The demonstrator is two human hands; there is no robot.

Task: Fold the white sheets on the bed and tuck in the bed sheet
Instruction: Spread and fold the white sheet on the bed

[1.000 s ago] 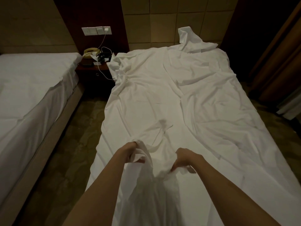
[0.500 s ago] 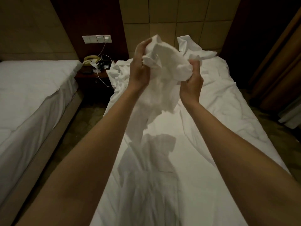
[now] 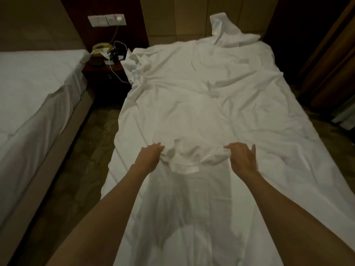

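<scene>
Our left hand (image 3: 151,157) grips one end of a bunched fold of the white sheet (image 3: 189,160), low over the middle of the bed (image 3: 288,169); our right hand (image 3: 243,158) pinches the other end, fingers partly spread, likely to draw it flat. Half a second ago we held it raised high.

left fingers (image 3: 161,150) buried in sheet (image 3: 192,160)

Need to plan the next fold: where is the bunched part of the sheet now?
In the head view it lies low on the bed, centre frame: bunched sheet between left hand and right hand.
</scene>
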